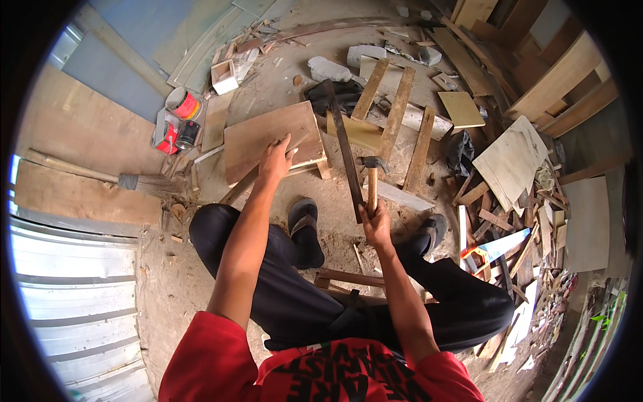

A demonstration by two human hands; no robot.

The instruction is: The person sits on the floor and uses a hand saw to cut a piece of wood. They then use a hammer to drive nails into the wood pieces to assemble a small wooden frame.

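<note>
My right hand [376, 226] is closed round the lower handle of a claw hammer [372, 179], its head pointing away from me. Right beside that hand ends a long dark wooden strip [343, 147]; whether my fingers touch it I cannot tell. My left hand [274, 159] reaches over a low wooden table [258, 137] with a square plywood top. Its fingers are stretched out and the thumb stands apart. A narrow wooden slat [242, 185] runs slantwise beneath this hand across the table's edge; the palm hides its middle.
Several planks [397, 110] lie ahead on the dirt floor. Paint cans [183, 104] and a broom [144, 183] are at the left. On the right, a handsaw [495, 246] rests on scrap wood near a pale sheet [512, 161]. Concrete lumps [328, 70] lie farther off.
</note>
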